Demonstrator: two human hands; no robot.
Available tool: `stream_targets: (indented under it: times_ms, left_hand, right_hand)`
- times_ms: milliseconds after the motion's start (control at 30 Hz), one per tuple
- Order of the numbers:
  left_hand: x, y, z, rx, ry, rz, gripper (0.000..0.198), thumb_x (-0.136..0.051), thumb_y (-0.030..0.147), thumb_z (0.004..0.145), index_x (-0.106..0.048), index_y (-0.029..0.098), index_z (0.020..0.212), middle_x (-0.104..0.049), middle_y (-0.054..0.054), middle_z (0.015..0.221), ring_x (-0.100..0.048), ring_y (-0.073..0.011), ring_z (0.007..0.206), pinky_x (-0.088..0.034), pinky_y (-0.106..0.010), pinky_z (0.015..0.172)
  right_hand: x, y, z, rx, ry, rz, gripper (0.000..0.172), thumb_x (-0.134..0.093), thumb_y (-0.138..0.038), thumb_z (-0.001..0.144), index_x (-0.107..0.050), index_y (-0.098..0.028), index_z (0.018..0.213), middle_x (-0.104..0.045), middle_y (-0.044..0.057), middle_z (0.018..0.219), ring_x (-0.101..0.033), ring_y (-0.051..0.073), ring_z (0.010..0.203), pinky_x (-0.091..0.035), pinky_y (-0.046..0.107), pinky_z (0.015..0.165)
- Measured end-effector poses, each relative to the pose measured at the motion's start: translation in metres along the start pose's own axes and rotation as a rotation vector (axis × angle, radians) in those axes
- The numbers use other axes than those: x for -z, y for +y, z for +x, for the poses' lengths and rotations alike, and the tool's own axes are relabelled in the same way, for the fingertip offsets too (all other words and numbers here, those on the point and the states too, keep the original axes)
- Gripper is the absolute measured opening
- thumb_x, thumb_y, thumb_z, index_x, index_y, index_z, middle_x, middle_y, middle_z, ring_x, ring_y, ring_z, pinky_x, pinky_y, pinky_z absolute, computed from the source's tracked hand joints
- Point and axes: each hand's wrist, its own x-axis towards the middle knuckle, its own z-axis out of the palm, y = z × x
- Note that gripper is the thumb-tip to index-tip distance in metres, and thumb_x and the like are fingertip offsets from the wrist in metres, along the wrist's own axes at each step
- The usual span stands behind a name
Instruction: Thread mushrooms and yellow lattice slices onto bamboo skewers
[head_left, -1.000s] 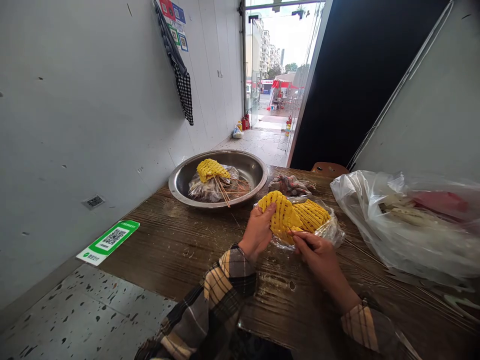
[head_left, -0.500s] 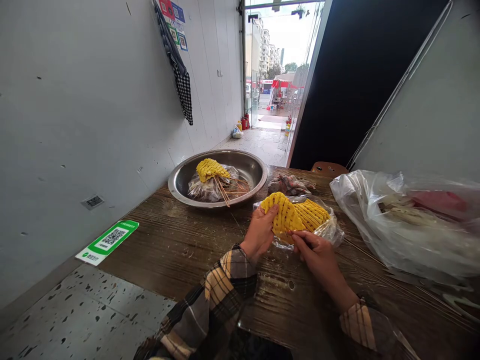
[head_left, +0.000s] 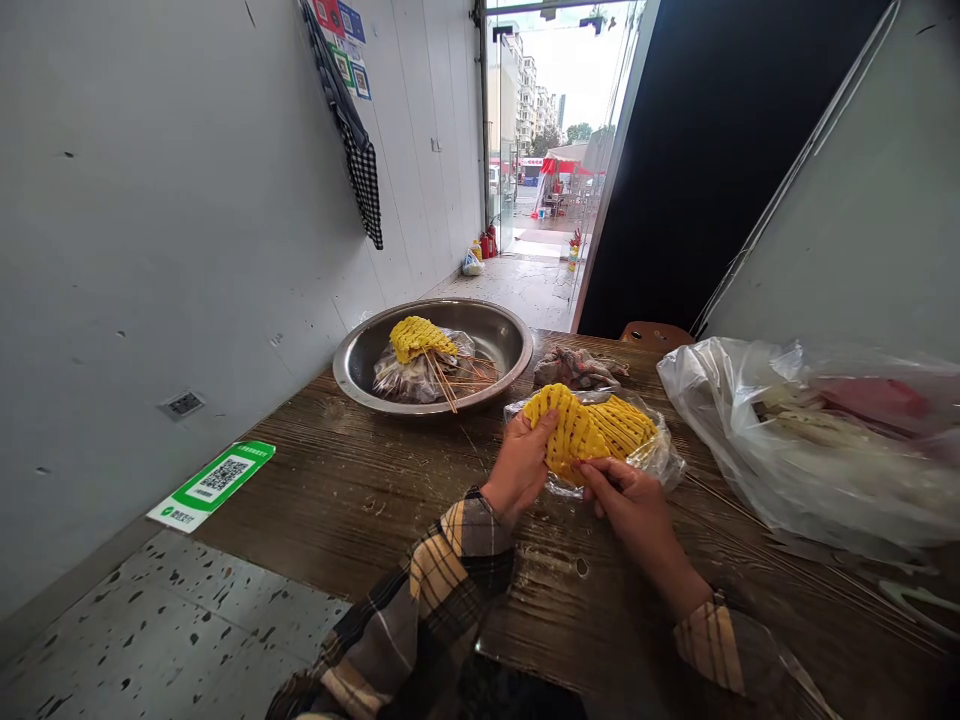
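My left hand grips a yellow slotted food sheet, its thumb lying over the near face. At the sheet's lower right edge, my right hand is closed in a pinch; whatever sits between those fingertips is hidden. Behind the held piece, more yellow slotted sheets lie stacked on a clear plastic bag. A steel basin at the back left contains a bag, a yellow skewered piece and several thin wooden skewers jutting over its rim.
On the wooden table, a greyish-pink crumpled heap sits behind the yellow sheets. A large translucent bag fills the right side, with long thin sticks beside it. A green QR card lies at the left edge.
The right fingertips have shifted slightly left along the sheet's lower edge. The left hand keeps its grip, and the whole view has moved a little.
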Motion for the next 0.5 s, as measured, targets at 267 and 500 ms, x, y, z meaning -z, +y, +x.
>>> stream_targets:
  times_ms: [267,500]
  left_hand:
    - [0.007,0.007,0.006,0.008,0.027,-0.010,0.029,-0.077,0.024,0.072,-0.068,0.013,0.097,-0.073,-0.010,0.103,-0.064,-0.0270,0.109,-0.048,-0.039,0.098]
    - [0.020,0.016,0.016,0.039,0.117,-0.043,0.017,-0.071,0.022,0.077,-0.067,0.012,0.090,-0.073,-0.009,0.098,-0.065,-0.0252,0.107,-0.049,-0.038,0.098]
  right_hand:
    - [0.007,-0.007,0.001,-0.035,-0.084,0.038,0.033,-0.067,-0.046,0.078,-0.072,-0.014,0.086,-0.066,0.001,0.064,-0.054,0.012,0.048,-0.043,0.025,0.050]
    - [0.014,-0.005,0.000,0.009,-0.090,-0.097,0.038,-0.061,-0.043,0.081,-0.075,-0.014,0.100,-0.062,0.000,0.057,-0.048,0.011,0.046,-0.039,0.024,0.047]
